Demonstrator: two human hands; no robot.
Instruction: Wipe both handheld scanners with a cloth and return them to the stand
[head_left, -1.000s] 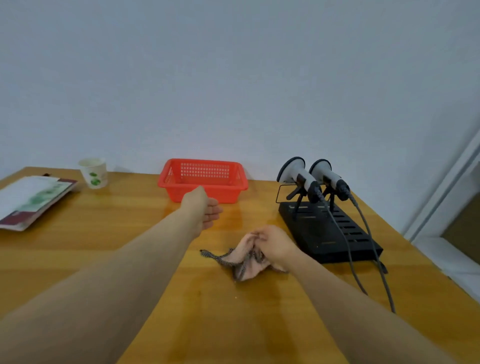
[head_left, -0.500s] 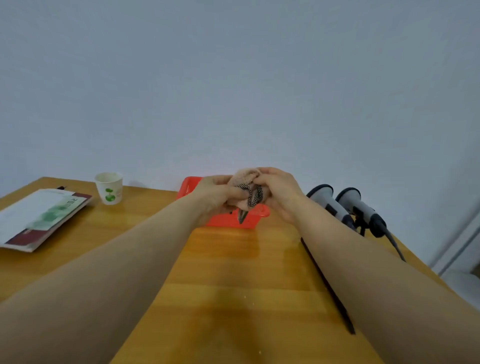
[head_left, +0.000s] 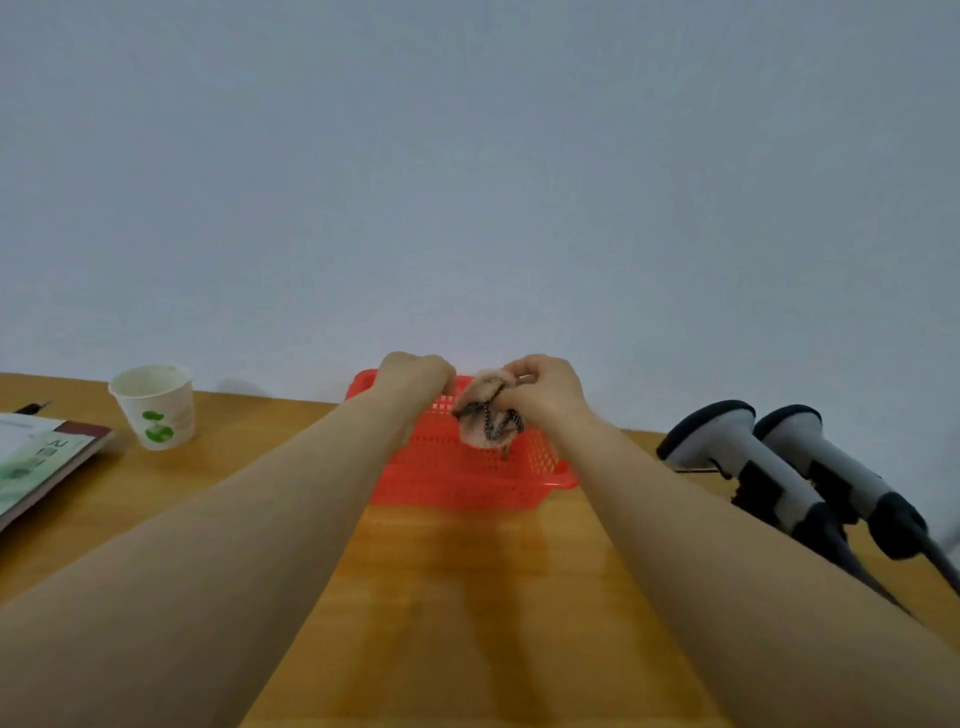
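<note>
Mid-frame over red plastic basket (head_left: 467, 483), my right hand (head_left: 543, 389) pinches crumpled pink cloth (head_left: 483, 434); left hand (head_left: 415, 379) curled, grip unclear.

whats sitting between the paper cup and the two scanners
In the head view, the red basket sits between the paper cup and the scanners; the right hand holds the cloth up in front of it.

Our left hand (head_left: 415, 382) shows only its back, so we cannot tell whether its curled fingers grip the cloth (head_left: 485, 423) or merely meet it. Our right forearm (head_left: 701, 545) hides nearly all of the stand (head_left: 737, 496). The cables (head_left: 935, 566) of the scanners (head_left: 727, 452) blur and leave the right edge, and the booklet (head_left: 36, 462), cut by the left edge, bears print too blurred to read.
</note>
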